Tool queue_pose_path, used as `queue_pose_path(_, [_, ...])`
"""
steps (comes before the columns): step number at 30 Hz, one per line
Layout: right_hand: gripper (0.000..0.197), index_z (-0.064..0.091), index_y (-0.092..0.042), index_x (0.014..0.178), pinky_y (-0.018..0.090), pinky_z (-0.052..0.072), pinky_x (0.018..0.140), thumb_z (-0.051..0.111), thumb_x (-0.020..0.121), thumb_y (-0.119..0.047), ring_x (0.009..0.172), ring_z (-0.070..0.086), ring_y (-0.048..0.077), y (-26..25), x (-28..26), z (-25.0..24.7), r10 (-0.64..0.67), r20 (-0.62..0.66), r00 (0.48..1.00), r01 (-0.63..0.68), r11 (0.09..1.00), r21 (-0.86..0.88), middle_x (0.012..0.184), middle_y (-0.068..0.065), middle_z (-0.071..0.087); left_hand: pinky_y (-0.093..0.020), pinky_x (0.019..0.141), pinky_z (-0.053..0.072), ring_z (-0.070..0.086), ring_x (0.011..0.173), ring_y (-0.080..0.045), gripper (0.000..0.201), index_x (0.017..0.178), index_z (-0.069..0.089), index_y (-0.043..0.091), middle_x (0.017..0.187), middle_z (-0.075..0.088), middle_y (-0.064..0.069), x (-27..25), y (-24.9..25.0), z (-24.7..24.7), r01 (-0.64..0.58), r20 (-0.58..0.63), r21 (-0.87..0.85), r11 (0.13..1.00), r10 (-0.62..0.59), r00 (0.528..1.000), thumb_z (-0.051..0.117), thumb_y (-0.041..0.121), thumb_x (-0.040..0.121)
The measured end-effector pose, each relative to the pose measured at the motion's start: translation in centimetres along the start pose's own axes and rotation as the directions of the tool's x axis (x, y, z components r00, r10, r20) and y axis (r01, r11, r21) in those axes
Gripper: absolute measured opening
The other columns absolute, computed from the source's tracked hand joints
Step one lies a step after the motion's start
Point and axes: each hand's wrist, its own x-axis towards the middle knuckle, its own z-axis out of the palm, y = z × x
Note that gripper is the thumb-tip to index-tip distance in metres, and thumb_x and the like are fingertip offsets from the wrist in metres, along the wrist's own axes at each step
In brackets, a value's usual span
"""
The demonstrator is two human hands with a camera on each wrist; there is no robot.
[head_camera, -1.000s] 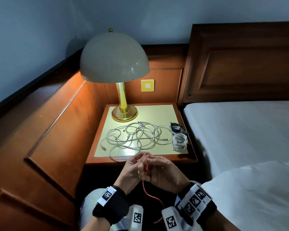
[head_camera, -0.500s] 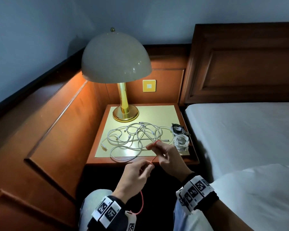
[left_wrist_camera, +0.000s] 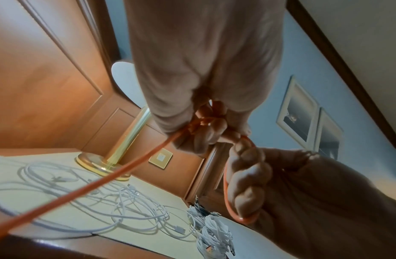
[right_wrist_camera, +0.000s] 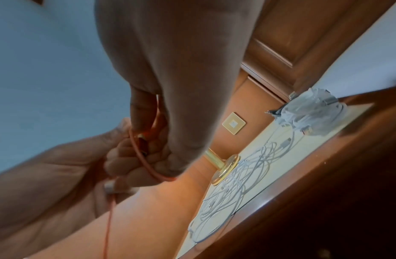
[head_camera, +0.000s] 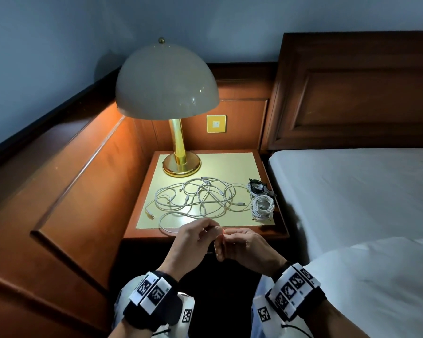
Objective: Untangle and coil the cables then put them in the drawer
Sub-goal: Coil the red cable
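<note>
While my head view shows only a speck of the orange cable (head_camera: pixel 223 231) between my hands, the wrist views show it plainly. My left hand (head_camera: pixel 193 242) pinches it at the fingertips, and from there it runs taut down and away in the left wrist view. My right hand (head_camera: pixel 244 247) has its fingers (left_wrist_camera: pixel 248 177) curled through a loop of the same cable. The right wrist view adds a strand hanging straight down past my left palm.

Both hands are held just off the near edge of the table (head_camera: pixel 239 164), not touching it. On its top the tangled white cables (head_camera: pixel 198 198) sprawl across the middle, one loop reaching the near edge. Two coiled bundles sit by the right edge: a white coil (head_camera: pixel 263 207) in front and a dark coil (head_camera: pixel 257 187) just behind it. A lamp (head_camera: pixel 178 132) stands at the back left. To the right lies the bed (head_camera: pixel 352 191), close against the table; wood panelling (head_camera: pixel 83 179) closes off the left side.
</note>
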Motion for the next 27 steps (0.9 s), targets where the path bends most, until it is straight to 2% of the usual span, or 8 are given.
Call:
queue_pose_path(2, [0.021,0.061,0.006,0.096,0.034,0.049,0.078,0.047,0.095,-0.010,0.076,0.058,0.030,0.1,-0.1,0.3,0.022,0.024,0.999,-0.024,0.997,0.079,0.085,0.021,0.059,-0.034,0.056,0.054,0.065,0.053,-0.033,0.016,0.085,0.060,0.000,0.067,0.061,-0.021,0.0,0.8,-0.1,0.076,0.082,-0.239,0.968,-0.058,0.995,0.061,0.007,0.099])
queue_pose_path(4, [0.022,0.061,0.005,0.093,0.035,0.049,0.079,0.046,0.095,-0.011,0.076,0.058,0.030,0.1,-0.3,0.5,0.036,0.025,0.999,-0.039,0.992,0.123,0.083,0.020,0.058,-0.039,0.051,0.054,0.063,0.050,-0.039,0.017,0.087,0.058,-0.005,0.067,0.058,-0.028,0.2,1.1,0.0,0.136,0.123,-0.357,0.924,-0.098,0.988,0.060,0.006,0.099])
queue_pose_path(6, [0.025,0.064,0.003,0.091,0.036,0.049,0.080,0.046,0.095,-0.014,0.076,0.059,0.031,0.0,-0.4,0.9,0.046,0.029,0.998,-0.050,0.991,0.127,0.080,0.020,0.059,-0.036,0.052,0.052,0.063,0.051,-0.034,0.016,0.088,0.060,-0.003,0.066,0.059,-0.024,0.3,0.8,0.0,0.153,0.119,-0.366,0.918,-0.117,0.986,0.062,0.009,0.099])
queue_pose_path(10, [0.018,0.062,-0.003,0.084,0.038,0.047,0.078,0.054,0.091,-0.017,0.068,0.053,0.026,0.7,-0.4,1.7,0.028,-0.003,1.000,-0.027,0.984,0.179,0.072,0.012,0.053,-0.025,0.063,0.044,0.057,0.063,-0.009,0.010,0.088,0.070,0.018,0.072,0.065,0.004,0.7,-1.2,-0.2,0.158,0.023,-0.217,0.963,-0.157,0.987,0.070,0.026,0.093])
queue_pose_path(16, [0.021,0.066,-0.004,0.096,0.034,0.054,0.076,0.049,0.100,-0.016,0.075,0.056,0.019,1.1,-0.4,0.9,-0.006,-0.088,0.996,0.000,0.997,-0.077,0.079,0.009,0.058,-0.022,0.059,0.040,0.049,0.063,-0.015,0.008,0.092,0.073,0.012,0.070,0.059,0.001,0.2,-1.6,-0.5,0.184,0.008,-0.337,0.923,-0.192,0.981,0.071,0.020,0.093])
queue_pose_path(21, [0.020,0.063,-0.002,0.114,0.025,0.054,0.071,0.045,0.106,-0.005,0.070,0.063,0.015,2.1,-0.5,-0.1,-0.026,-0.191,0.981,-0.050,0.923,-0.382,0.081,0.002,0.067,-0.022,0.054,0.040,0.049,0.059,-0.008,0.011,0.094,0.072,0.011,0.069,0.061,0.007,0.9,-1.8,-2.1,0.134,-0.144,-0.392,0.910,-0.205,0.968,0.068,0.022,0.092])
queue_pose_path(24, [0.018,0.066,-0.004,0.102,0.026,0.053,0.063,0.050,0.105,-0.012,0.064,0.062,0.015,2.6,-0.9,-0.5,-0.004,-0.263,0.965,-0.116,0.892,-0.438,0.077,0.002,0.068,-0.020,0.055,0.045,0.052,0.064,-0.009,0.011,0.097,0.070,0.011,0.073,0.063,0.005,1.2,-2.1,-3.0,0.121,-0.207,-0.385,0.915,-0.213,0.955,0.066,0.021,0.094])
queue_pose_path(27, [0.019,0.063,-0.004,0.093,0.032,0.055,0.069,0.052,0.105,-0.014,0.069,0.064,0.017,2.5,-1.2,-0.8,-0.086,-0.356,0.931,-0.078,0.903,-0.422,0.076,0.006,0.065,-0.016,0.064,0.049,0.060,0.073,-0.010,0.009,0.096,0.070,0.009,0.079,0.067,0.001,0.6,-2.4,-3.3,0.169,-0.122,-0.359,0.918,-0.226,0.966,0.066,0.016,0.095])
